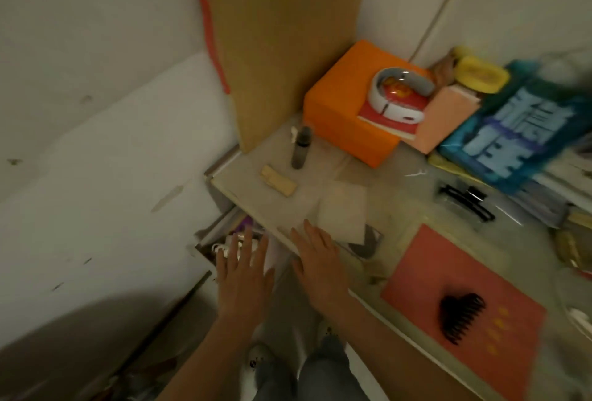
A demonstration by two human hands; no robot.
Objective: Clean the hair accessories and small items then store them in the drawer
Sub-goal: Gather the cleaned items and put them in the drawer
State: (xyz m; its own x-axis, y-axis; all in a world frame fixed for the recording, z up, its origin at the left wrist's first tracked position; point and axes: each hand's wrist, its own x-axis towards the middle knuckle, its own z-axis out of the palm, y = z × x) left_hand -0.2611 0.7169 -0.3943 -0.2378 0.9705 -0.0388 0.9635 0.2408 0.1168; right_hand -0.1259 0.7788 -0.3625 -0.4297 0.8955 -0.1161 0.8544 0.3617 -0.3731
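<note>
**Mid-task: drawer open, clips not stored yet**

Both hands empty, fingers spread flat, nothing held. Left hand (242, 267) hovers over the open drawer (224, 240) under the desk edge; inside there's white + purple stuff, too blurry to ID. Right hand (317, 261) sits at the front edge of the pale beige desk top (256, 183), fingertips near a pale square cloth or paper sheet (344, 213) that overhangs the edge; can't tell if it's touching.

Task items w/ status:
- Black toothed plastic claw clip (461, 315) lies on a red-orange rectangular mat (455, 272), right of the right hand, well apart from the drawer. Not stored.
- Second black long hair clip (466, 202) lies further back on the desk, seemingly in clear plastic wrap; blurry. Not stored.
- Small dark cylindrical bottle (301, 147) stands upright near the back, just beside an orange box (349, 112); small tan wooden-looking block (278, 180) lies in front of it.

Judgement: drawer-open step looks done; whether any item is cleaned yet can't be told. At least two clips + small bits left to wipe & put away, so prob early-to-mid. Right side of desk is motion-blurred, other items there unclear.
</note>
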